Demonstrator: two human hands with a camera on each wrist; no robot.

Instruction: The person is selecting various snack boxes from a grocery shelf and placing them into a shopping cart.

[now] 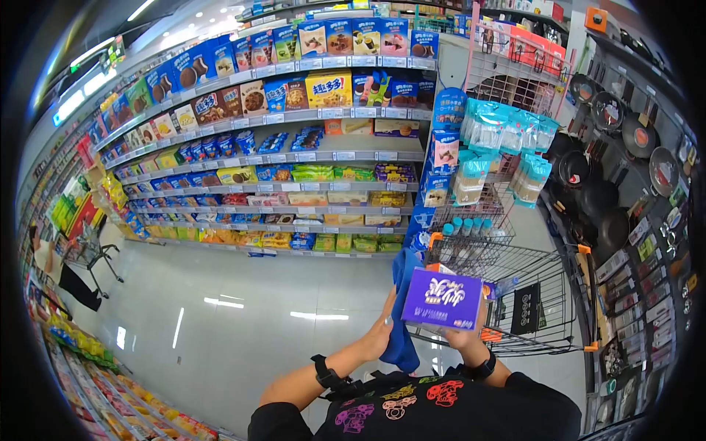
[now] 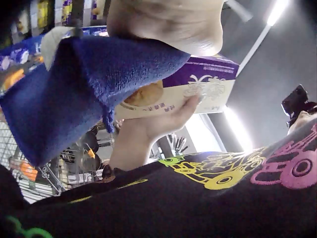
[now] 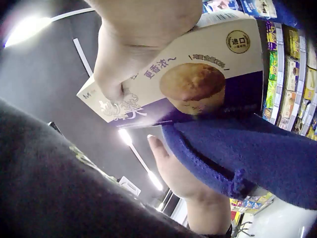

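Note:
A purple and cream cake box (image 1: 441, 298), printed with a muffin picture, is held up in front of the chest over the cart's near end. My right hand (image 1: 465, 336) grips it, the thumb lying across the cream face in the right wrist view. Against the box's left side is a blue cloth (image 2: 124, 74), folded and hanging down. My left hand (image 1: 379, 338) holds this cloth, its thumb (image 3: 159, 148) showing beside the cloth's edge in the right wrist view. The cloth hides most of the left fingers.
A wire shopping cart (image 1: 548, 294) with orange corners stands at the right, some goods inside. Ahead, shelves (image 1: 353, 156) carry biscuit packs. Pans (image 1: 640, 136) hang along the right wall. A person (image 1: 62, 272) with another cart (image 1: 95, 253) is at the far left, across the tiled floor (image 1: 243, 316).

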